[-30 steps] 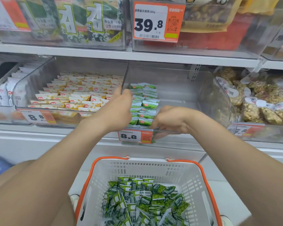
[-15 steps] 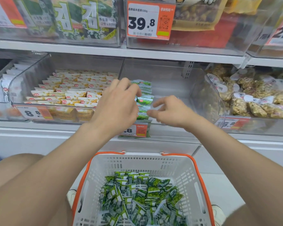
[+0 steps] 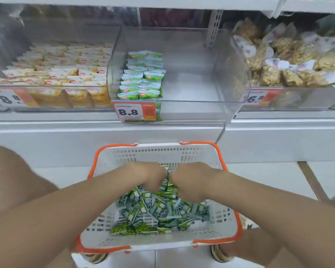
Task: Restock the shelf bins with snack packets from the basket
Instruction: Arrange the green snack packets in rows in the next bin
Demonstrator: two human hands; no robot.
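Observation:
A white basket with orange handles sits on the floor below me, holding a heap of several green snack packets. Both hands are down inside it, side by side over the heap. My left hand has its fingers curled down into the packets. My right hand is likewise curled into them; the fingertips of both are hidden. Above, the clear shelf bin holds two neat rows of green packets along its left side; its right part is bare.
A bin of yellow-and-white packets stands to the left, a bin of bagged brownish snacks to the right. Orange price tags hang on the bin fronts. My knees flank the basket on the tiled floor.
Both hands have left the shelf bin and dropped into the basket, now buried in the green packets. The view has tilted downward.

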